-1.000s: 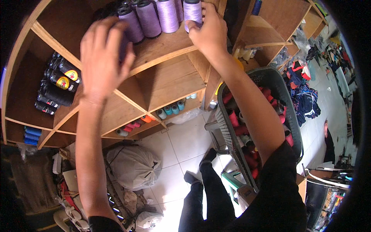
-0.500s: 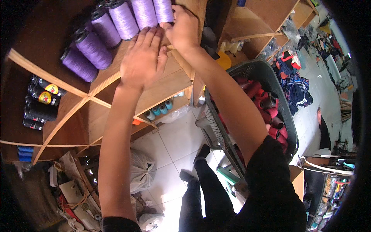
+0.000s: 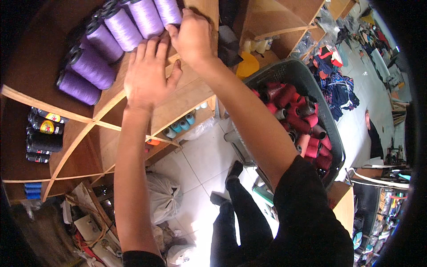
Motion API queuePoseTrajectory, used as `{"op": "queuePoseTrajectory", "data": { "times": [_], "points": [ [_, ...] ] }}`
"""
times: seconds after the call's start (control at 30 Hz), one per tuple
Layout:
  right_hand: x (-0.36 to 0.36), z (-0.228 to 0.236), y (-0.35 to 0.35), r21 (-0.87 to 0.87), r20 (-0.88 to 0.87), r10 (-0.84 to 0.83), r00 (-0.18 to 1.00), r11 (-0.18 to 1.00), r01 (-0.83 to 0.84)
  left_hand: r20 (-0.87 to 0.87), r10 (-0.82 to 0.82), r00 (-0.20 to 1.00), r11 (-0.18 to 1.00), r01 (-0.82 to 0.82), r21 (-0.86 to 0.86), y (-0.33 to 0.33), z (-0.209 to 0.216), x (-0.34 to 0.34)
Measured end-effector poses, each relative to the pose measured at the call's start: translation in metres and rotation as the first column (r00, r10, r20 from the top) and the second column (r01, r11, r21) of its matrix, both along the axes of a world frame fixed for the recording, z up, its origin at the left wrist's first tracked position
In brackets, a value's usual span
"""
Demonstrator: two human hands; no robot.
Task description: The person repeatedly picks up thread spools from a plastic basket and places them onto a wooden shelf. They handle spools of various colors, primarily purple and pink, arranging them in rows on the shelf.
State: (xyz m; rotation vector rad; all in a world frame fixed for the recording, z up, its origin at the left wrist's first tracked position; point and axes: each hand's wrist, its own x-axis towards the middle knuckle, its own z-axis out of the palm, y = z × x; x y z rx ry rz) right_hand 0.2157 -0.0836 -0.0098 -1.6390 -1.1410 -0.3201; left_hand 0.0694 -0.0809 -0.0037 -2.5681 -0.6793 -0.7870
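Observation:
Purple thread spools [image 3: 122, 30] stand in a slanting row on a wooden compartment shelf at the upper left, their black core ends toward the back. My left hand [image 3: 147, 78] lies with fingers spread at the shelf's front edge, fingertips touching the bases of the middle spools. At the right end of the row, my right hand [image 3: 194, 40] has its fingers bent around the side of the last purple spool [image 3: 169, 12], its thumb at the spool's base. Part of that spool is hidden behind the hand.
A dark basket [image 3: 327, 120] full of red spools stands under my right forearm. Lower compartments hold black spools [image 3: 46, 127], blue spools [image 3: 33, 190] and turquoise spools [image 3: 183, 123]. A tied plastic bag [image 3: 164, 196] sits on the tiled floor; fabric [image 3: 336, 93] lies at right.
The view has shifted, so the shelf and both hands appear further left. My hands stay against the purple spools, and more of the red spools shows in the basket.

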Motion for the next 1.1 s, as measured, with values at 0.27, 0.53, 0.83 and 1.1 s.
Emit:
{"op": "queuePoseTrajectory", "data": {
  "times": [0.27,0.53,0.83,1.1],
  "points": [
    [-0.002,-0.066,-0.152,0.097,0.237,0.193,0.952,0.97,-0.221,-0.102,0.026,0.994,0.998,-0.02,0.063,0.011,-0.005,-0.012],
    [0.141,-0.139,-0.381,-0.486,0.027,-0.357,0.934,0.811,0.324,-0.151,0.017,0.988,0.999,-0.012,0.037,0.013,-0.006,-0.006],
    [0.169,-0.148,-0.488,-0.563,-0.227,-0.593,0.773,0.727,0.392,-0.149,-0.097,0.984,0.993,0.107,0.058,0.032,-0.009,-0.013],
    [0.141,-0.175,-0.494,-0.79,0.303,-0.188,0.934,0.499,0.357,-0.124,-0.116,0.986,0.992,0.121,0.041,0.041,-0.016,-0.015]
  ]
}}
